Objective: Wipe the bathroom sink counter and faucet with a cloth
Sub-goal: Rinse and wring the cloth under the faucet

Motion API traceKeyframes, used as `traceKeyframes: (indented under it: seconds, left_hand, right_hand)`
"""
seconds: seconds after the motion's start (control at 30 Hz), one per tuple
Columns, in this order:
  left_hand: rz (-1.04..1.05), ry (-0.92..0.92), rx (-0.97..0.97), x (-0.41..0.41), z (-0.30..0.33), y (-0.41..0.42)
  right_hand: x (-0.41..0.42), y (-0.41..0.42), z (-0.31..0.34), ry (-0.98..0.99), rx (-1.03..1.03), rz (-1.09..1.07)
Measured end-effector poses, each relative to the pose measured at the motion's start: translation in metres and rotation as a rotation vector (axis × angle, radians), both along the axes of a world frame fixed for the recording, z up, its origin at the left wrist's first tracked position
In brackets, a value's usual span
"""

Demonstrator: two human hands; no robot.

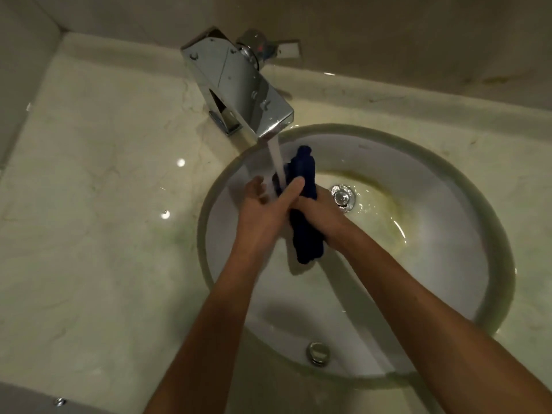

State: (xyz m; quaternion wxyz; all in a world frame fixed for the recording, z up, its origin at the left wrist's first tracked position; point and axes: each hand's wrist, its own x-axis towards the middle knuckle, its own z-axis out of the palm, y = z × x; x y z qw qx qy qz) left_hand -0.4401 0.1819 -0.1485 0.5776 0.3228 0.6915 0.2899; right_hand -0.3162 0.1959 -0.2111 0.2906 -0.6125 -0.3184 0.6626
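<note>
A dark blue cloth (305,231), bunched into a long roll, hangs over the round white sink basin (433,294). My right hand (321,215) grips its middle from the right. My left hand (265,204) presses against the cloth from the left, thumb laid over it and fingers fairly straight. Water runs from the square chrome faucet (239,82) in a stream that lands on the cloth's upper part and my left hand. The pale marble counter (98,189) surrounds the basin.
A chrome drain (343,197) sits in the basin bottom, ringed by yellowish staining. An overflow fitting (318,353) is on the near basin wall. Beige walls close the back and left. The faucet's handle (255,44) rises at the back.
</note>
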Motion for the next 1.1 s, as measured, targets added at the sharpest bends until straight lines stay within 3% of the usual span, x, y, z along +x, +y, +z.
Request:
traceKeyframes:
  seconds: [0.07,0.17,0.43,0.7,0.87,1.1]
  left_hand:
    - [0.061,-0.118,-0.126,0.005,-0.008,0.016]
    - [0.118,-0.207,-0.111,0.012,-0.020,0.021]
    - [0.279,-0.223,0.047,0.017,-0.025,0.007]
    - [0.427,-0.053,0.190,0.009,-0.013,-0.002]
    - [0.403,0.082,0.294,0.009,-0.001,-0.004]
    - [0.426,0.107,0.481,0.007,0.003,-0.004]
  right_hand:
    - [0.006,-0.004,0.001,-0.170,0.158,0.137]
    - [0.010,-0.009,0.003,-0.331,0.327,0.333]
    - [0.019,-0.008,0.011,-0.242,0.348,0.461]
    - [0.024,0.001,-0.006,-0.311,0.497,0.524]
    - [0.001,0.026,-0.011,-0.392,0.597,0.567]
    - [-0.004,0.072,0.000,-0.500,0.469,0.690]
